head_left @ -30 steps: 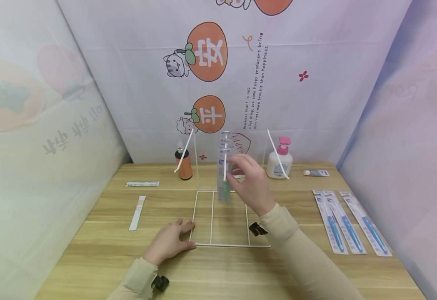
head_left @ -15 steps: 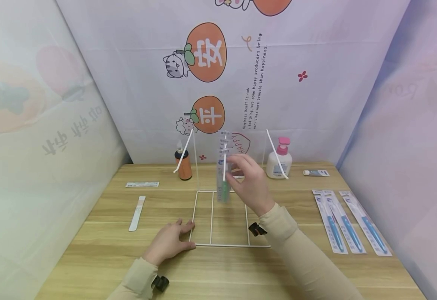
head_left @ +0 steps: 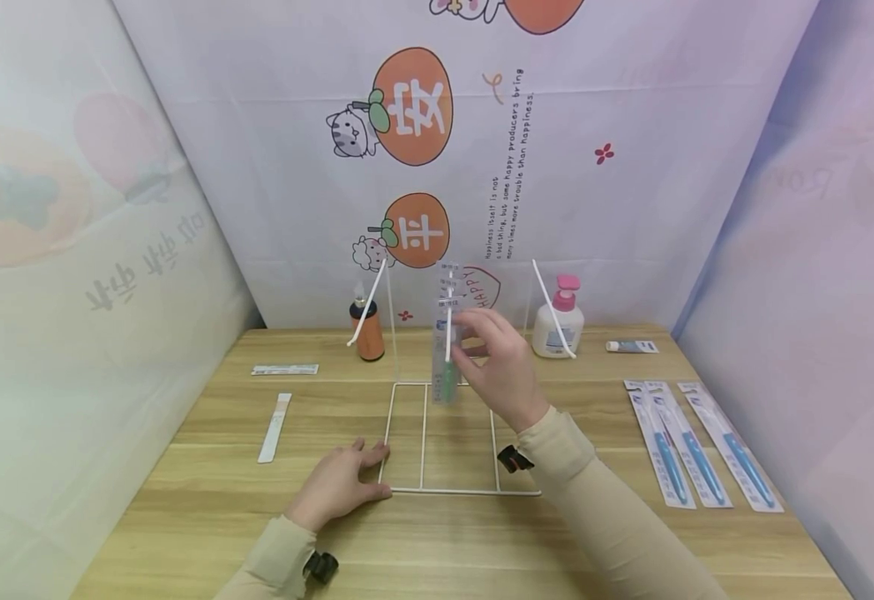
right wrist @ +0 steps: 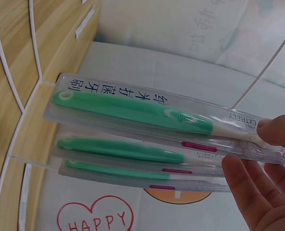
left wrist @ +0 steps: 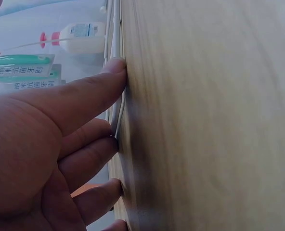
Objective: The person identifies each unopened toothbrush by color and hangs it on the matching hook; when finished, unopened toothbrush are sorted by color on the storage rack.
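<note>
A white wire rack [head_left: 466, 492] stands on the table, with hooks reaching forward from its upright part. My right hand [head_left: 504, 367] is at the middle hook [head_left: 448, 337], where it pinches the end of a green-handled toothbrush in clear packaging [right wrist: 133, 113] between thumb and finger. Two more packaged green toothbrushes [right wrist: 123, 150] hang behind it in the right wrist view. At the front left corner of the rack's base, my left hand [head_left: 339, 483] rests with fingers spread, its thumb [left wrist: 92, 98] and fingertips touching the wire.
Several packaged blue toothbrushes [head_left: 695, 446] lie at the right, near a small toothpaste tube [head_left: 633, 347]. Behind the rack stand a pink-topped pump bottle [head_left: 559, 329] and an orange bottle [head_left: 368, 332]. Two thin white packets lie at left, one a flat strip [head_left: 275, 427].
The front packaged toothbrush, blurred a second ago, now looks sharper and sits very slightly further left. Both hands keep nearly the same place.
</note>
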`<state>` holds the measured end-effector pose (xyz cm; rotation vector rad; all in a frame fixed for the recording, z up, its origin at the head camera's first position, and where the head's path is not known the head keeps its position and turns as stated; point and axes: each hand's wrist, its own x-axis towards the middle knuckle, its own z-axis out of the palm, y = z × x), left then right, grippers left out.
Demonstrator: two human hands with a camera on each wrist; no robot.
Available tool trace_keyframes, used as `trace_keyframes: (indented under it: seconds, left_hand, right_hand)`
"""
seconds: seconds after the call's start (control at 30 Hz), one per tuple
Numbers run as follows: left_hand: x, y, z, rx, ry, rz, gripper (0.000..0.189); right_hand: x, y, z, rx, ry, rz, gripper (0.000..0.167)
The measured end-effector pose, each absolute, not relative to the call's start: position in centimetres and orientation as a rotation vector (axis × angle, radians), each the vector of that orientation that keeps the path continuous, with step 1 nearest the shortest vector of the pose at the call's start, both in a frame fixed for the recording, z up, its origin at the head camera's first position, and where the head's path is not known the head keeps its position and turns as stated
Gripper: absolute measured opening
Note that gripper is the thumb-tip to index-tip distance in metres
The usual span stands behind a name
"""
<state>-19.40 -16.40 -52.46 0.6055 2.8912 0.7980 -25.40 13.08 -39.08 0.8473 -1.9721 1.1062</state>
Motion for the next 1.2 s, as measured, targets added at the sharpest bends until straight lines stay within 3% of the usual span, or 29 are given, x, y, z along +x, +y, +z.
trace_keyframes:
  seconds: [0.73,1.0,1.2]
  left_hand:
    - [-19.2,-16.3,-52.4,0.604,2.889,0.795,0.068]
    - [-19.2,-16.3,-52.5,0.599,2.885,0.805,0.069]
    - [-19.2,-16.3,-52.6,0.602,2.897,0.797,0.069]
  right_hand:
    - [-25.6,16.0,-40.8,0.814,-1.980,1.231,0.052]
    - [-26.7,22.8,-43.6,0.704,-2.151,1.347,0.047]
    - [-27.2,30.4,-45.3,0.461,-2.432,1.483,0.048]
